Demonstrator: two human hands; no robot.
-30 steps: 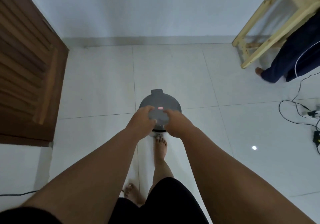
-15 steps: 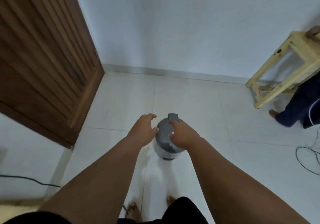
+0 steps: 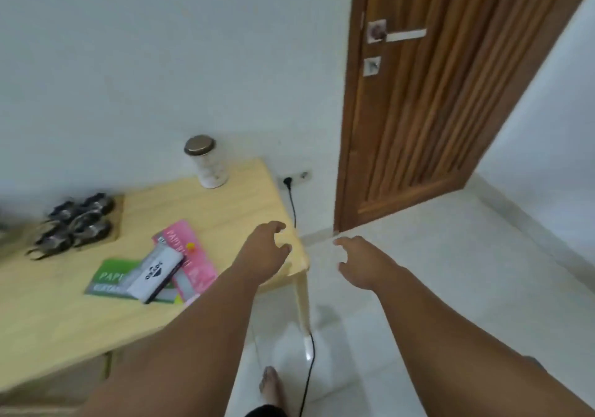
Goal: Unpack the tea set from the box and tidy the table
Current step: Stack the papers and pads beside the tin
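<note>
View has swung off the floor to the table; the grey round appliance both hands were on half a second ago is out of frame, and both hands are free now. Left hand [image 3: 264, 255] hovers over the near right corner of the pale wooden table [image 3: 225, 204], fingers loosely curled, holding nothing. Right hand [image 3: 363, 265] is past the table edge, over the white tiled floor [image 3: 450, 271], fingers spread, also empty. Tea set: dark glossy cups [image 3: 74, 223] clustered in a shallow brown tray [image 3: 117, 220] at the table's far left, blurred, well apart from both hands. Mid-table: white zip pouch [image 3: 157, 271] lies across a green paper pack [image 3: 106, 278] and a pink paper pack [image 3: 193, 255]. White cylindrical jar with metal lid [image 3: 209, 165] stands upright near the back edge, by the wall. Black cable [image 3: 292, 204] drops from a wall socket [image 3: 294, 178] just beside the table's right edge and shows again below the table leg [image 3: 301, 300]. Open floor on the right, up to the brown slatted wooden door [image 3: 434, 110]. One bare foot [image 3: 272, 387] at the bottom.
</note>
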